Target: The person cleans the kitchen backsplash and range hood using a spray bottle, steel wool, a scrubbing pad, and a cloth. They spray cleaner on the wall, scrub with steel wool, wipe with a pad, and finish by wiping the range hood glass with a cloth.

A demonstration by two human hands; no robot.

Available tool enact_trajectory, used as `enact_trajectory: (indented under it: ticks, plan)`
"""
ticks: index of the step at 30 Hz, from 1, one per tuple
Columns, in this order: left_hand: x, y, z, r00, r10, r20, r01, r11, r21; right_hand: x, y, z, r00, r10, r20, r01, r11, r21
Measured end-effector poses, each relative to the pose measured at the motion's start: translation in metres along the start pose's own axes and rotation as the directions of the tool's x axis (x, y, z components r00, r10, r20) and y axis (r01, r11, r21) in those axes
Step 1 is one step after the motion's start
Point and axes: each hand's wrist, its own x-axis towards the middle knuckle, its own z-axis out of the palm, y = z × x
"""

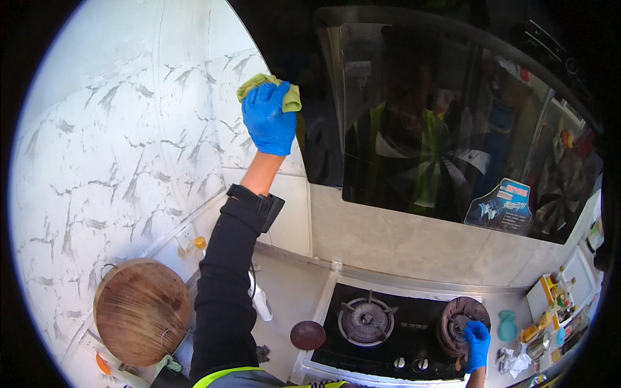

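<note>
My left hand [269,119], in a blue glove, is raised high and grips a folded green cloth [257,86]. The cloth lies at the left edge of a black glass range hood [320,150], beside the marble-patterned wall. Low on the right, my right hand [477,345], also gloved in blue, is over the front right part of the right burner [449,322] of a black gas cooktop [412,310]. Its fingers are curled; whether they hold the burner's rim cannot be made out. The left burner [366,320] has its pan support on.
A round wooden chopping board [143,313] leans at the left wall. A white spray bottle [260,300] and a dark reddish round lid-like piece [308,335] lie left of the cooktop. To its right are a teal dish [507,326], crumpled tissue [519,363] and a seasoning rack [546,296] with bottles.
</note>
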Motion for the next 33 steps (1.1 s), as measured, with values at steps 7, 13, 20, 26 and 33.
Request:
enact_trajectory:
  ticks: [7,13,20,26,33]
  plan:
    - [0.05,-0.014,0.003,0.989,-0.024,-0.146,0.028,0.999,0.025,0.001,0.008,-0.01,0.999,0.045,-0.026,-0.043,0.997,0.057]
    - [0.029,0.003,-0.013,0.994,0.053,0.099,-0.054,0.999,0.005,0.003,0.016,-0.005,0.999,0.049,0.005,-0.049,0.996,0.08]
    - [0.162,-0.026,0.004,0.881,0.199,-0.429,-0.242,0.969,-0.047,0.014,0.022,-0.015,1.0,0.015,0.004,-0.015,0.995,0.096]
    - [0.118,0.008,0.02,0.889,0.196,-0.413,-0.196,0.98,0.043,0.009,0.041,-0.016,0.995,0.074,-0.067,-0.065,0.99,0.129]
    - [-0.035,0.012,0.002,0.983,0.091,0.16,-0.087,0.996,-0.031,-0.001,0.036,-0.015,0.998,0.048,-0.035,-0.044,0.995,0.092]
